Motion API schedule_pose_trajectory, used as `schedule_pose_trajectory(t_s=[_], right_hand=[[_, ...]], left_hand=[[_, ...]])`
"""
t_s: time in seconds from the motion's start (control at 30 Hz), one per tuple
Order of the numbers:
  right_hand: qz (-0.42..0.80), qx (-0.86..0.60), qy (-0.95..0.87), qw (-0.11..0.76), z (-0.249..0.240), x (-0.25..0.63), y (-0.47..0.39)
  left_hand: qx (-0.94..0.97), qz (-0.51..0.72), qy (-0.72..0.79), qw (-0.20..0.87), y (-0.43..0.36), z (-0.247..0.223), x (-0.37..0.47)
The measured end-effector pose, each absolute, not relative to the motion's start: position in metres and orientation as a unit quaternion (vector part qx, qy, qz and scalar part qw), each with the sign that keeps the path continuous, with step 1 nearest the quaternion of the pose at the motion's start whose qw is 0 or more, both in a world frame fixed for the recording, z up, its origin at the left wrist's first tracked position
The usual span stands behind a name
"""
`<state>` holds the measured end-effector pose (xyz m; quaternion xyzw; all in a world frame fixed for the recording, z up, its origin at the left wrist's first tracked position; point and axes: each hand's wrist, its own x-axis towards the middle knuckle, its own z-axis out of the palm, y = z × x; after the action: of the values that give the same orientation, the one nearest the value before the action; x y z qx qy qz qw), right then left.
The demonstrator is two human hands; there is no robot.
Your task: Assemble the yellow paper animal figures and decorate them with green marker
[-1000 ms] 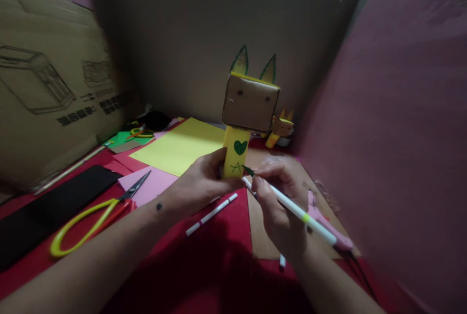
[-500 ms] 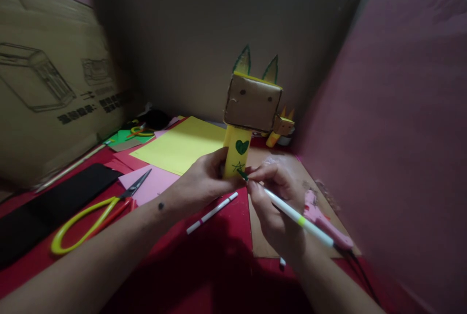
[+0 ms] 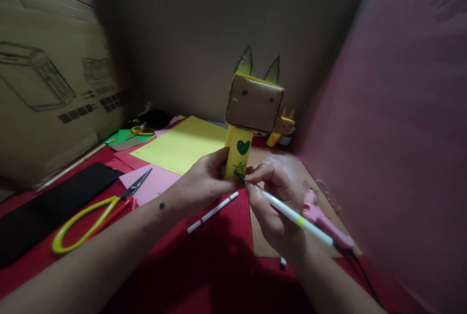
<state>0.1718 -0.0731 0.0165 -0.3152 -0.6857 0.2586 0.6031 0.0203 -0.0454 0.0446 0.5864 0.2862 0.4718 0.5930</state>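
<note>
My left hand (image 3: 209,173) is closed around the yellow body of a cardboard figure (image 3: 255,102), holding it upright. The figure has a boxy brown head with two dot eyes and two pointed ears edged in green. On its yellow front are a filled green heart (image 3: 243,147) and, below it, a green star outline (image 3: 239,167). In my right hand (image 3: 272,202) is a white marker (image 3: 288,212) with a yellow-green band, pinched near its green tip. That tip is at the yellow body just under the star; whether it touches, I cannot tell.
Yellow-handled scissors (image 3: 98,216) and a black phone-like slab (image 3: 54,207) lie left. A white stick-like pen (image 3: 212,212) lies in front. A pink glue gun (image 3: 324,221) rests on a cardboard sheet (image 3: 260,241). Yellow paper (image 3: 182,143) and a smaller figure (image 3: 284,126) are behind.
The marker tip has moved slightly down and left, from the star's lower edge to just beneath it. Both hands keep their hold.
</note>
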Motion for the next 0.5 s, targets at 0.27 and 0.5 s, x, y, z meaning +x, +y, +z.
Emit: schedule_pose_trajectory(t_s=[0.27, 0.5], right_hand=[[0.229, -0.298, -0.676, 0.634, 0.0201, 0.1704, -0.074], [0.231, -0.31, -0.689, 0.613, 0.0173, 0.1712, -0.0722]], left_hand=[[0.605, 0.472, 0.286, 0.574, -0.0455, 0.0461, 0.0213], [0.63, 0.467, 0.298, 0.543, -0.045, 0.0443, 0.0213]])
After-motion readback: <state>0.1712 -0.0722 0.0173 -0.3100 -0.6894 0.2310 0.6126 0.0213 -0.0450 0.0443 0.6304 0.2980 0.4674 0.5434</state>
